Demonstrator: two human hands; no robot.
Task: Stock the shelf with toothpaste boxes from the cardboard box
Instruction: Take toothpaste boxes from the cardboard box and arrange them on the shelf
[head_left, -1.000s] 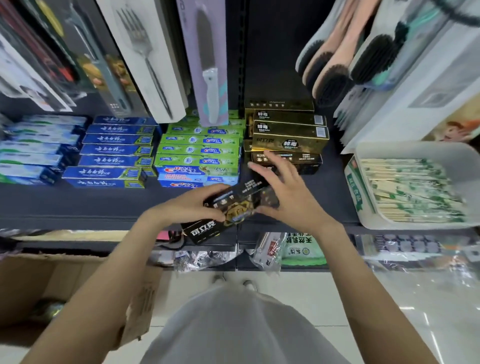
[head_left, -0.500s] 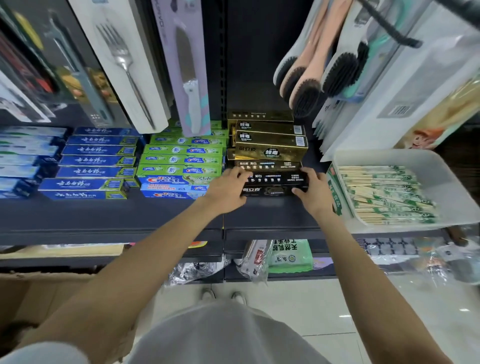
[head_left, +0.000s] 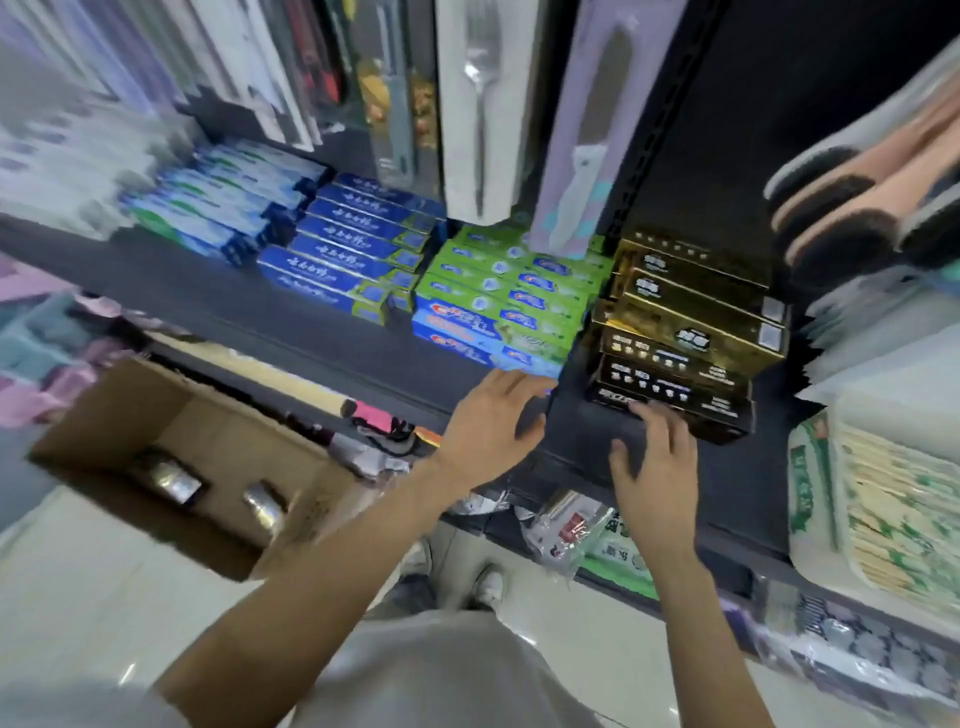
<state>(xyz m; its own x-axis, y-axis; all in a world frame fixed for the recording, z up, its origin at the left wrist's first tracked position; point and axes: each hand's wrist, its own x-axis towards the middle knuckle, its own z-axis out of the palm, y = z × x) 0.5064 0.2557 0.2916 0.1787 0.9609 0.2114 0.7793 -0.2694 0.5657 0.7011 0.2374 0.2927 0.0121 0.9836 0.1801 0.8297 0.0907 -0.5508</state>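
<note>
A stack of black and gold toothpaste boxes (head_left: 675, 358) stands on the dark shelf (head_left: 291, 332), with the black box (head_left: 696, 410) lowest at the front. My right hand (head_left: 655, 467) has straight fingers whose tips touch that box's front edge. My left hand (head_left: 488, 426) hovers open over the shelf edge, just left of the stack, holding nothing. The open cardboard box (head_left: 218, 431) sits on the floor at lower left with a few shiny boxes (head_left: 174, 480) inside.
Green and blue toothpaste boxes (head_left: 498, 301) and dark blue ones (head_left: 353, 254) lie left of the gold stack. Packaged cutlery (head_left: 483, 104) hangs above. A white bin of packets (head_left: 883, 499) sits at right. Bagged goods (head_left: 571, 525) fill the lower shelf.
The black box that both hands carried now lies on the shelf at the front of the stack. Both hands have let go and drawn back. The view has swung left and tilted.
</note>
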